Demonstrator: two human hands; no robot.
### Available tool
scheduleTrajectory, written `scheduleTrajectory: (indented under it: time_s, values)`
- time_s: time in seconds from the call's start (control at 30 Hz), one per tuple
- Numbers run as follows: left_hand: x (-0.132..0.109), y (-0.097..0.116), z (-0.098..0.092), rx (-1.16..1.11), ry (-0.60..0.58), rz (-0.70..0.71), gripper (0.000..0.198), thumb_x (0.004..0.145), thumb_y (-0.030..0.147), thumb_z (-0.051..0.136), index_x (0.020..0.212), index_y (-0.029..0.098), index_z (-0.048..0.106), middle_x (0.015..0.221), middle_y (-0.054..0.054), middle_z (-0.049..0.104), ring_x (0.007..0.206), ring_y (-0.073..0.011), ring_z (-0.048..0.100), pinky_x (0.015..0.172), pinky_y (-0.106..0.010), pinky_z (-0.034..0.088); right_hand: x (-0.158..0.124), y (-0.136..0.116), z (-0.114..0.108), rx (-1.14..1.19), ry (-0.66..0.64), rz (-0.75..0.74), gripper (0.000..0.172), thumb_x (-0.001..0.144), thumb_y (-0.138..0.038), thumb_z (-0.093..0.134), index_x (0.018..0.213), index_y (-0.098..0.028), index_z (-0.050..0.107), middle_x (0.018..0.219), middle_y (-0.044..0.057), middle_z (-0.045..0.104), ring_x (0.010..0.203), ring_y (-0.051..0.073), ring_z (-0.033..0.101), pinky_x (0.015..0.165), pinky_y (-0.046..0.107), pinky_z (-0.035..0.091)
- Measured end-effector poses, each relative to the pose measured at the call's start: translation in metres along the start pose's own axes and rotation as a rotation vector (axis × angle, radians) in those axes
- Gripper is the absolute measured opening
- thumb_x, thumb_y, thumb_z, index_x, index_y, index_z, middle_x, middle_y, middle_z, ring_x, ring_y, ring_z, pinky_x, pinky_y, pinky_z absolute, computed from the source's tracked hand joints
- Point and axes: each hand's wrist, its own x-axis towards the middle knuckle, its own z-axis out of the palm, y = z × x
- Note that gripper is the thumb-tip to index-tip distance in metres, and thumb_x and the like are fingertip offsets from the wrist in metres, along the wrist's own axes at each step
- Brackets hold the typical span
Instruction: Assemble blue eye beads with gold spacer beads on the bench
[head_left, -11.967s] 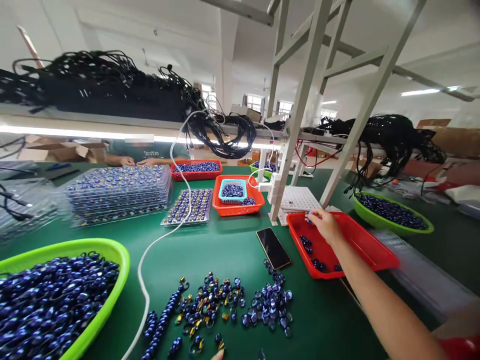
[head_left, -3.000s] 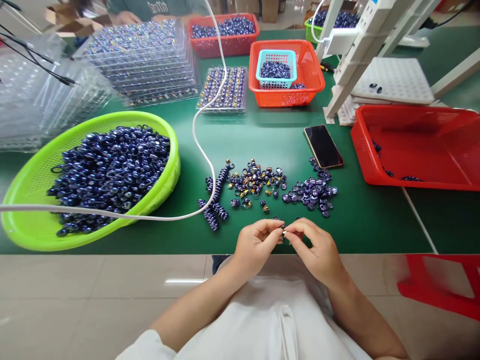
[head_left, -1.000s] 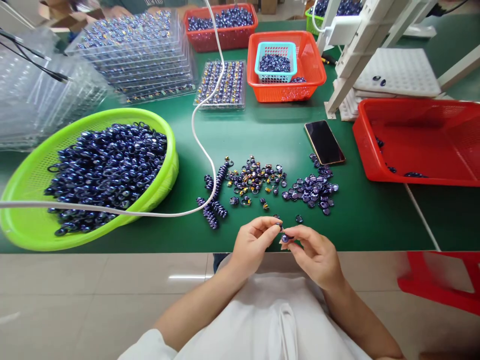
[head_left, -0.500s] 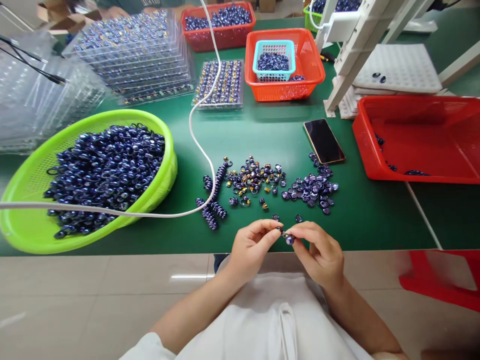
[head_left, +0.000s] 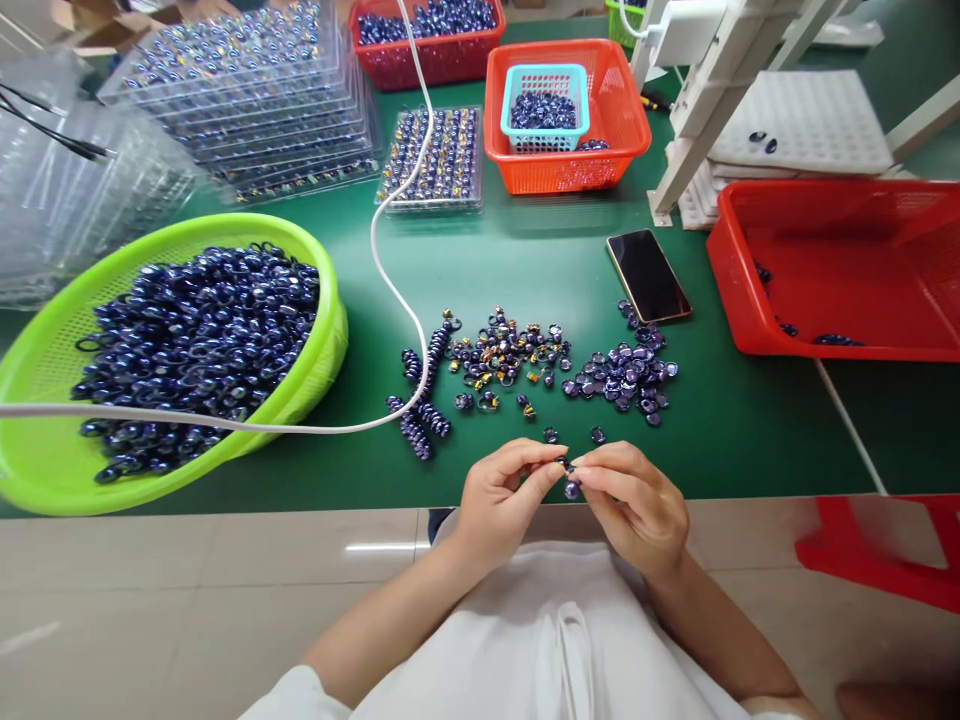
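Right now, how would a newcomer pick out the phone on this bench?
Start at the big red tray on the right of the green table. Just left of its near corner lies the phone, flat, screen dark, beside the pile of loose blue pieces. It is the only flat black rectangle among beads and baskets.

Twelve seconds back: right hand [head_left: 637,505] stretched far right into red tray [head_left: 750,330], left hand [head_left: 499,497] barely in view. Now both hands drawn in to near edge of surface [head_left: 750,430], fingers pinching small dark-blue piece [head_left: 571,489] between them. Over last second: right hand lower and closer, its fingertips meeting left's; piece tilted down below thumbs. View tipped downward: far overhead racks and cables gone from sight, white garment in view.
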Motion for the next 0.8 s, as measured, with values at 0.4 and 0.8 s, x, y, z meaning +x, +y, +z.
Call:
scheduleTrajectory:
  time_s: [0.4,0.8]
  values:
    - [0.0008,-0.0025,0.0005,0.081,-0.033,0.156,0.013,0.086,0.015,0.070,0.096,0.017,0.077,0.077,-0.005,0.070,0.069,-0.0145,0.062,0.063,-0.026,0.049,-0.0050,0.0041,0.0009,-0.052,0.004,0.005,0.049,0.080,0.007,0.066,0.117,-0.025,0.064,0.101,0.007,0.070,0.090,0.018,0.068,0.074,0.034,0.060]
    - [0.0004,-0.0038,-0.0016,0.175,-0.043,0.271,0.015,0.087,0.011,0.066,0.098,0.015,0.075,0.076,-0.006,0.069,0.069,-0.0149,0.061,0.063,-0.026,0.050,-0.0032,0.0015,0.0009,-0.195,-0.044,-0.055,0.039,0.082,0.003,0.066,0.113,-0.020,0.063,0.097,0.008,0.071,0.085,0.018,0.067,0.072,0.033,0.058]
